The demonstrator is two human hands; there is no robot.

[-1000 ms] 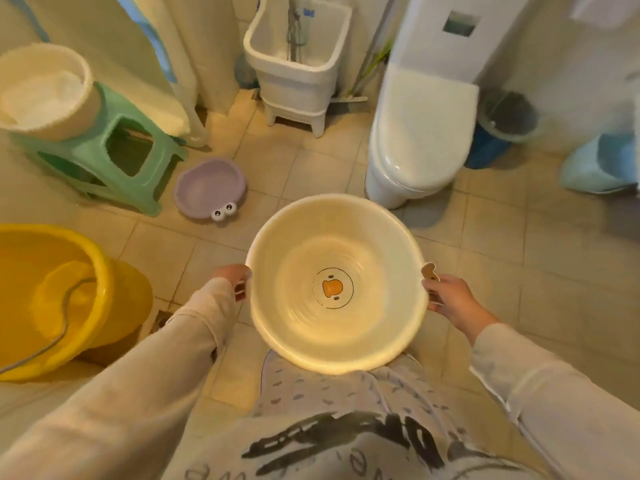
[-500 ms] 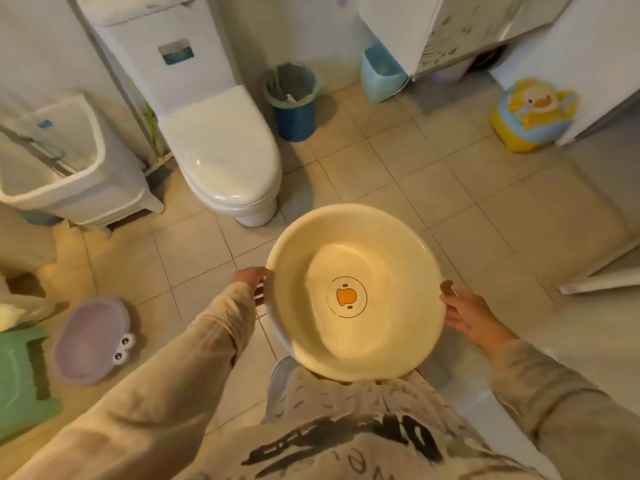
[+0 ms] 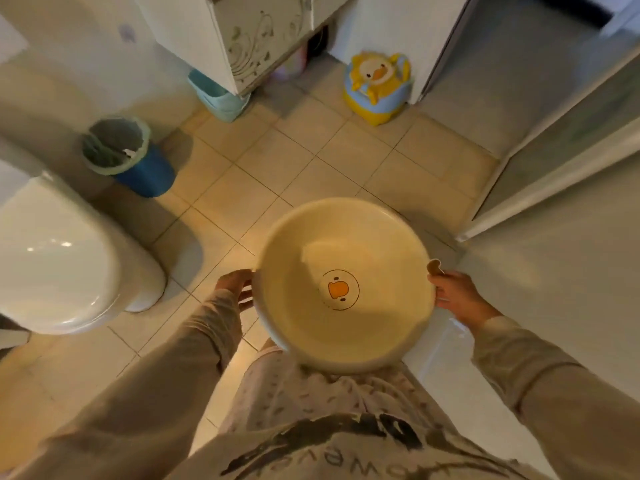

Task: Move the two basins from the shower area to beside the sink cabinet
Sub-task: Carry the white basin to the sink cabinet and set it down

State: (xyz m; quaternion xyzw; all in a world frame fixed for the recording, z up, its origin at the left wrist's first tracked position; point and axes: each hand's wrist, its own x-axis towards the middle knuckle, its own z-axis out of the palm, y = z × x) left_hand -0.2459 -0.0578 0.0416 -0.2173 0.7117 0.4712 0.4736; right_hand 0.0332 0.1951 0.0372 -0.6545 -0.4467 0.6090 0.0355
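Since the cream basin [image 3: 343, 285] looks empty, light and stiff, left hand [image 3: 232, 285] and right hand [image 3: 456, 295] grip opposite rim edges, fingers [image 3: 437, 299] curled underneath.

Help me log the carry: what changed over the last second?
The person turned right, away from the shower corner: stool, yellow tub and purple basin left view; the sink cabinet and duck potty came in. Unchanged: left hand and right hand grip the cream basin by its rim, level.
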